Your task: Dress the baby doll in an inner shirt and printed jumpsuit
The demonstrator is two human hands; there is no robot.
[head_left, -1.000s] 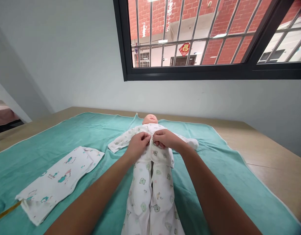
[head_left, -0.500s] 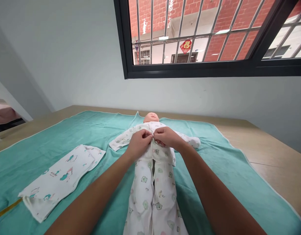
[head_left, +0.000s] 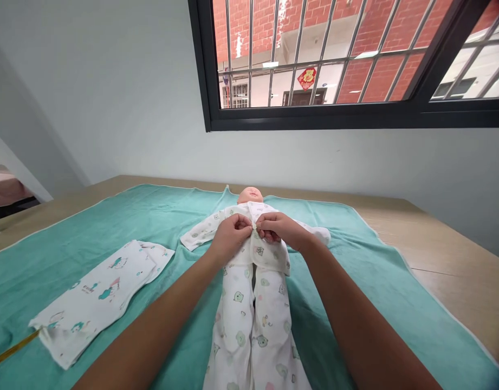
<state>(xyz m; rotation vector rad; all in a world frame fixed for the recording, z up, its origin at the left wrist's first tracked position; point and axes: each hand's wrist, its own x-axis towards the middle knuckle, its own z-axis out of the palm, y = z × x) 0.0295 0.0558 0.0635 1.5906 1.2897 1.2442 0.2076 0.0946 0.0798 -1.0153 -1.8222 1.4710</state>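
Observation:
A baby doll (head_left: 250,195) lies on its back, its head toward the wall. It wears a white printed baby jacket (head_left: 269,255) with both sleeves stretched out sideways, and white printed pants (head_left: 239,325) below. My left hand (head_left: 233,238) pinches the jacket's front edge at the chest. Opposite it, my right hand (head_left: 278,228) pinches the other side of the front opening, its fingertips close to the left ones. A small fastening seems to sit between the fingertips, too small to make out clearly.
Under the doll spreads a green cloth (head_left: 151,216) on a wooden table (head_left: 448,260). Left of the doll lies a folded white printed cloth (head_left: 107,292), with a yellow-brown strip (head_left: 13,349) at its near end. Behind are a wall and a barred window (head_left: 314,119).
My right hand's fingertips have shifted very slightly right, so a little more of the jacket front shows between my hands. The left hand keeps its pinch.

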